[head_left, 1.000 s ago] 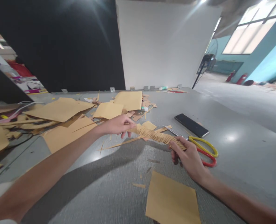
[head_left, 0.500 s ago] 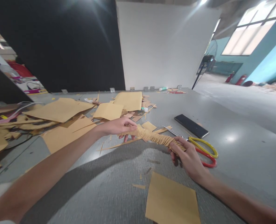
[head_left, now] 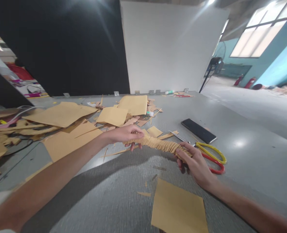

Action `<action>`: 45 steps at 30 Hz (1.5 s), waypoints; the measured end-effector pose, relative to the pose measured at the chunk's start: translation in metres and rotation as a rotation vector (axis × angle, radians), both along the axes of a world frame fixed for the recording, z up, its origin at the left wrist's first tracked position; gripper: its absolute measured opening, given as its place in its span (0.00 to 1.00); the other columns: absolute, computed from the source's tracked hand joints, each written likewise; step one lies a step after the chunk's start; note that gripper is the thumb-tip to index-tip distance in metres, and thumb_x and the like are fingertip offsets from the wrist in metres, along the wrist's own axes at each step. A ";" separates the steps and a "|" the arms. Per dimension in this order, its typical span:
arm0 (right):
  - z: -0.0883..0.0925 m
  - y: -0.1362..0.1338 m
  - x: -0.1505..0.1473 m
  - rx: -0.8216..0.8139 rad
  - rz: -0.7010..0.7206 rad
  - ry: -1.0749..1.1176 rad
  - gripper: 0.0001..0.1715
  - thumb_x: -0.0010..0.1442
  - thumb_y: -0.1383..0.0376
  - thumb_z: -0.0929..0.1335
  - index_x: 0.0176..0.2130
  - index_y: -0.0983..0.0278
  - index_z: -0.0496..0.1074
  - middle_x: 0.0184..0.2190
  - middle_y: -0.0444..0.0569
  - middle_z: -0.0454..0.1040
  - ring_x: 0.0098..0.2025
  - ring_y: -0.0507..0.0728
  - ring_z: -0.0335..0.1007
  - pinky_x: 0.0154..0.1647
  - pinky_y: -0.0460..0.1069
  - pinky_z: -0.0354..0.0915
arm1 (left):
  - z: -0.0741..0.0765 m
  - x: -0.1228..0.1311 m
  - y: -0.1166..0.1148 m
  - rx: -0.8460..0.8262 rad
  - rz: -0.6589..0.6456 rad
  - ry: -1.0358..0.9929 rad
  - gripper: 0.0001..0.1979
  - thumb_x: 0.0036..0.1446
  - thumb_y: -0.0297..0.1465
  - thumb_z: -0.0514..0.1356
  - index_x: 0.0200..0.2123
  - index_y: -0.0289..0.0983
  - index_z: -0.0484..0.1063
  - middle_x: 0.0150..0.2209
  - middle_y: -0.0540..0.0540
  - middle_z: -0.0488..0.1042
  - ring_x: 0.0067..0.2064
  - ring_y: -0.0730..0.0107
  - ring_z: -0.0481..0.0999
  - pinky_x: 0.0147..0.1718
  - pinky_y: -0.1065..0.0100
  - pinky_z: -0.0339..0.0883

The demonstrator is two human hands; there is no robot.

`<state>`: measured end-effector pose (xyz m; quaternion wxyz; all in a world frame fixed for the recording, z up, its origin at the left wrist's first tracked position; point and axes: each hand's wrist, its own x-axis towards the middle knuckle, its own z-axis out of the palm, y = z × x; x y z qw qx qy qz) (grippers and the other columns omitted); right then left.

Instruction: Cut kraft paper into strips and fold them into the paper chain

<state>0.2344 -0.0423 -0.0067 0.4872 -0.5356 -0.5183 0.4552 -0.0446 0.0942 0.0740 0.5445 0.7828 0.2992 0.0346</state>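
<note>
A long accordion-folded strip of brown paper (head_left: 160, 144) stretches between my two hands just above the grey table (head_left: 114, 194). My left hand (head_left: 125, 133) is closed round its far left end. My right hand (head_left: 196, 163) grips the near right end, fingers curled over it. Scissors with yellow and red handles (head_left: 212, 157) lie on the table right behind my right hand.
A black phone (head_left: 198, 130) lies beyond the scissors. A brown paper sheet (head_left: 179, 208) lies near the front edge. Several brown sheets and scraps (head_left: 68, 121) are heaped at the left and middle. A glue stick (head_left: 150, 113) sits among them. Cables (head_left: 9, 118) run at far left.
Both hands brought the folded strip a little closer together and lower; my left hand shifted slightly right and its fingers wrapped further round the strip's end.
</note>
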 end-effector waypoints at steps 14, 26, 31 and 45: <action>-0.002 0.000 0.001 -0.014 0.030 0.054 0.17 0.66 0.50 0.68 0.40 0.60 0.70 0.20 0.40 0.71 0.19 0.51 0.63 0.17 0.43 0.60 | -0.002 0.005 -0.002 -0.010 -0.011 -0.011 0.20 0.67 0.46 0.57 0.38 0.34 0.75 0.41 0.38 0.79 0.25 0.72 0.77 0.20 0.70 0.57; 0.001 -0.001 -0.001 -0.003 0.015 0.007 0.18 0.66 0.49 0.68 0.39 0.61 0.66 0.21 0.38 0.68 0.19 0.48 0.61 0.17 0.42 0.56 | -0.004 0.009 -0.010 -0.030 0.003 -0.025 0.19 0.67 0.45 0.57 0.42 0.34 0.77 0.38 0.40 0.80 0.23 0.75 0.75 0.19 0.73 0.56; -0.001 0.000 -0.001 -0.025 -0.023 0.000 0.21 0.64 0.46 0.70 0.38 0.60 0.66 0.21 0.38 0.68 0.18 0.49 0.61 0.15 0.42 0.57 | 0.001 0.012 -0.017 -0.034 0.009 -0.037 0.19 0.67 0.44 0.58 0.43 0.34 0.78 0.35 0.42 0.79 0.23 0.75 0.74 0.19 0.73 0.56; 0.004 -0.001 -0.001 -0.033 -0.020 -0.017 0.24 0.65 0.44 0.68 0.43 0.62 0.70 0.13 0.40 0.71 0.13 0.50 0.61 0.13 0.42 0.57 | 0.008 0.016 -0.028 -0.046 -0.024 -0.011 0.17 0.68 0.42 0.56 0.43 0.36 0.77 0.35 0.45 0.80 0.24 0.75 0.76 0.18 0.73 0.57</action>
